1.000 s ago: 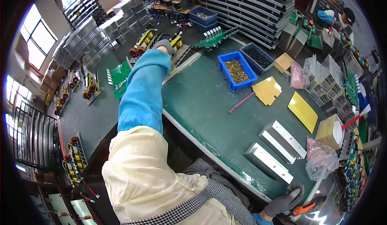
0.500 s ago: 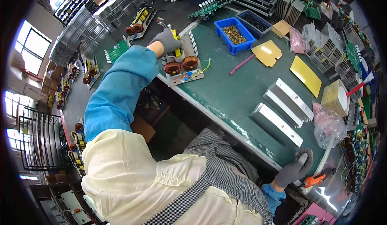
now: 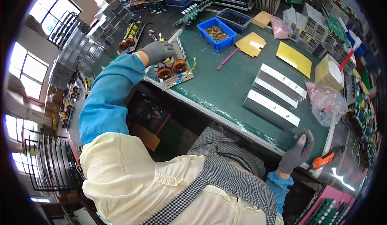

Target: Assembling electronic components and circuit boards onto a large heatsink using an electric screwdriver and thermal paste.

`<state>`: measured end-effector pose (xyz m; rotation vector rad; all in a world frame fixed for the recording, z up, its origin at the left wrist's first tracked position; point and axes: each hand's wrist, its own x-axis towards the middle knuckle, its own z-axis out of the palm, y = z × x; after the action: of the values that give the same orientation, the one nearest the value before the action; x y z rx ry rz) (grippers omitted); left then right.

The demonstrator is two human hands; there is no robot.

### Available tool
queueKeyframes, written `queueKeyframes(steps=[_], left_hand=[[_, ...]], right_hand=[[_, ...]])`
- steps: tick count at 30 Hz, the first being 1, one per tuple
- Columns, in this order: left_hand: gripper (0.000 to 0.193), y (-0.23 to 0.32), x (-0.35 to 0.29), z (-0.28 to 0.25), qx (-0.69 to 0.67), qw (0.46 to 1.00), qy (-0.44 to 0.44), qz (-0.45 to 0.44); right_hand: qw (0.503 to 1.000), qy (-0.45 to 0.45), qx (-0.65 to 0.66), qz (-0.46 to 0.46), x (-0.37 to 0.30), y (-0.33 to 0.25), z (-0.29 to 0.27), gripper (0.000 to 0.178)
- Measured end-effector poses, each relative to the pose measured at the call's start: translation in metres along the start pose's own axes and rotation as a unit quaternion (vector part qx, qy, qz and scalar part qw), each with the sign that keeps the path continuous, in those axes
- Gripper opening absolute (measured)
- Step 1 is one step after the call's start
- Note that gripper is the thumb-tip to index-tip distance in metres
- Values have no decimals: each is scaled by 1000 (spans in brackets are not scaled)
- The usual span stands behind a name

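My left hand (image 3: 158,51), in a grey glove, lies over a circuit board assembly (image 3: 186,79) near the table's front edge. Its fingers stretch out across the board's upper part and hide most of the parts there. Two copper-wound coils (image 3: 171,68) and a yellow-green wire (image 3: 193,66) show just beside the hand. At the table's right front corner, my gloved right hand (image 3: 297,151) is loosely cupped and open, palm up, holding nothing. An orange-handled power tool (image 3: 323,159) lies right of it, and two silver finned heat sinks (image 3: 274,109) stand beyond it.
Beyond the hands sit a blue bin (image 3: 219,43) of brass-coloured hardware and a darker bin (image 3: 234,19). Yellow sheets (image 3: 294,60), a purple rod (image 3: 227,60), a plastic bag (image 3: 328,104) and a white round container (image 3: 333,74) lie farther right. More board assemblies (image 3: 131,35) stand at left.
My left hand has shifted over the board toward the coils and now covers the yellow part that showed before. My right hand stays by the corner. The whole view has turned slightly.
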<state>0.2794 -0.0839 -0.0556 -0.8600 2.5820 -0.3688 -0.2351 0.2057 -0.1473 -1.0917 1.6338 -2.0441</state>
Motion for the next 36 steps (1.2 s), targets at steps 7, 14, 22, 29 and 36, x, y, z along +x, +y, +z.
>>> queueKeyframes(steps=[7, 14, 22, 29, 36], left_hand=[[26, 46, -12, -45, 21, 999, 41, -18], [24, 137, -19, -88, -113, 979, -48, -162], [36, 166, -7, -83, -176, 945, -101, -255], [43, 122, 45, -98, -288, 930, 47, -222], [43, 114, 132, -81, -237, 950, -49, -199]], right_hand=[[1000, -3, 10, -16, 1, 3, 2, 21], [1000, -3, 18, -11, 1, 6, -2, 21], [997, -14, -13, -72, -5, -19, 5, 20], [846, -386, -62, -363, -10, -86, 79, 20], [761, -540, -46, -357, -37, -75, 131, 24]])
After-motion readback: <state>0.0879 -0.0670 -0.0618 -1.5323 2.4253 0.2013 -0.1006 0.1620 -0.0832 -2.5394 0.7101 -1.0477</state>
